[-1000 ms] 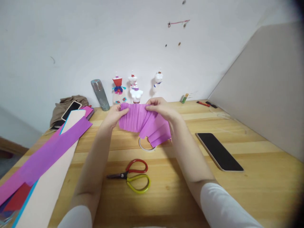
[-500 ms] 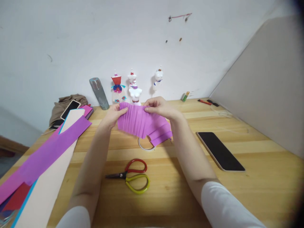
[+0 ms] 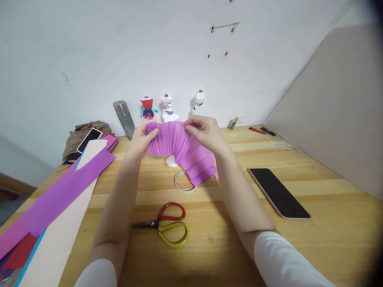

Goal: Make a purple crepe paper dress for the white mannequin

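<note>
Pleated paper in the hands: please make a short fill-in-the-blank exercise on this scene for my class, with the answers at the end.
The pleated purple paper is pinched by the left hand and the ____ hand. One handle of the scissors is yellow and the other is ____. As the camera sees it, the flask stands to the ____ of the red-topped dress form.

Missing words: right; red; left.

We are pinching the pleated purple strip (image 3: pixel 167 138) between our left hand (image 3: pixel 141 140) and right hand (image 3: pixel 206 133), above the wooden table (image 3: pixel 209 255).
</note>
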`<action>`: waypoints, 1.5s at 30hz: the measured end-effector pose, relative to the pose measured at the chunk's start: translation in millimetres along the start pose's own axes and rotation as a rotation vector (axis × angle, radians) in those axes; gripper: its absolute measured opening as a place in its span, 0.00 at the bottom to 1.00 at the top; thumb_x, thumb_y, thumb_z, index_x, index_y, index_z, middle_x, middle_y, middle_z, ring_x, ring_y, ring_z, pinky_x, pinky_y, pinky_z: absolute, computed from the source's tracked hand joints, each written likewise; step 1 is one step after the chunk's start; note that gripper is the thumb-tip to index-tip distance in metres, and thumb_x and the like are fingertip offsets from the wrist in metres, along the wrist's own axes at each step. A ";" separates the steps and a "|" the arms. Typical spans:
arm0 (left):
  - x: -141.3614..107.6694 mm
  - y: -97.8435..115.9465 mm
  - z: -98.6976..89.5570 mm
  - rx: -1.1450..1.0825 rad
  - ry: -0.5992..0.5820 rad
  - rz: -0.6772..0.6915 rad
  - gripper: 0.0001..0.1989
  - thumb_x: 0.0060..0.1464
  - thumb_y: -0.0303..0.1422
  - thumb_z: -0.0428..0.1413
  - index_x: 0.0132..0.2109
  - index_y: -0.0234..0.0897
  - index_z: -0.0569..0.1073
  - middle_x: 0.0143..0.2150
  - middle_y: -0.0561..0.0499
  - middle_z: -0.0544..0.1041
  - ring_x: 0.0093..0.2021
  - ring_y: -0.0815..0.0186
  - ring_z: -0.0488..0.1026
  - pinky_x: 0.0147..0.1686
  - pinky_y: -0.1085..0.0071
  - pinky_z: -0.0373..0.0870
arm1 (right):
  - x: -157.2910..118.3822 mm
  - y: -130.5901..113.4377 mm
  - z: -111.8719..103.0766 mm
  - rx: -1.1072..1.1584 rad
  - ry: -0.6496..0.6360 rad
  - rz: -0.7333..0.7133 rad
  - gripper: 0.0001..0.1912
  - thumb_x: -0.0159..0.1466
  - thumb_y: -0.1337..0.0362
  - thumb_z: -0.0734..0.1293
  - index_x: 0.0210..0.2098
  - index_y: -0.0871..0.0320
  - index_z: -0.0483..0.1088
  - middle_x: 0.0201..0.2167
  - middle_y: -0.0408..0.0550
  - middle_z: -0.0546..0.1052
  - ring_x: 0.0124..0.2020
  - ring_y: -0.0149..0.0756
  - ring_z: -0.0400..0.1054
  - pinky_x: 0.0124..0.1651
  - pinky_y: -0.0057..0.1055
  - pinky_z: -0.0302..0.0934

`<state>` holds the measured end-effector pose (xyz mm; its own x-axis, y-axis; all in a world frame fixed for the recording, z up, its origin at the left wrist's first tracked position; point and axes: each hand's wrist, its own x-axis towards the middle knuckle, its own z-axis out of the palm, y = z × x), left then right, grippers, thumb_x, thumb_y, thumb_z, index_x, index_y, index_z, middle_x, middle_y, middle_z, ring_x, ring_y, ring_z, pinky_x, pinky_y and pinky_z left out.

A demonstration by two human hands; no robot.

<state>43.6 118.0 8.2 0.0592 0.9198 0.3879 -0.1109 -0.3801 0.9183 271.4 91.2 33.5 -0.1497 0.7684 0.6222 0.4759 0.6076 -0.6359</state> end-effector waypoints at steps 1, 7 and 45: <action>4.3 1.3 0.7 0.007 -0.001 0.020 0.16 0.39 0.40 0.70 0.34 0.36 0.80 0.32 0.51 0.81 0.33 0.65 0.76 0.39 0.67 0.74 | -0.1 -2.1 0.1 -0.010 0.046 -0.013 0.07 0.58 0.69 0.64 0.30 0.56 0.74 0.30 0.48 0.79 0.35 0.40 0.72 0.41 0.38 0.63; 23.0 3.6 0.7 0.021 0.012 0.092 0.19 0.38 0.42 0.71 0.35 0.36 0.79 0.34 0.49 0.81 0.37 0.61 0.78 0.42 0.64 0.75 | 0.0 -3.3 4.6 0.015 0.140 -0.034 0.08 0.59 0.69 0.64 0.32 0.55 0.75 0.33 0.48 0.80 0.37 0.42 0.74 0.45 0.40 0.67; -66.6 32.2 3.3 -0.154 -0.196 -0.337 0.14 0.49 0.43 0.65 0.37 0.37 0.79 0.39 0.44 0.82 0.43 0.53 0.79 0.41 0.60 0.77 | -28.5 -39.0 17.1 0.322 -0.305 -0.045 0.06 0.58 0.63 0.68 0.33 0.56 0.78 0.34 0.45 0.81 0.37 0.37 0.73 0.42 0.34 0.67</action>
<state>39.4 44.1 12.2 0.3036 0.9486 0.0896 -0.1989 -0.0289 0.9796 242.3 49.0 32.7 -0.4355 0.7345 0.5204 0.1763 0.6365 -0.7509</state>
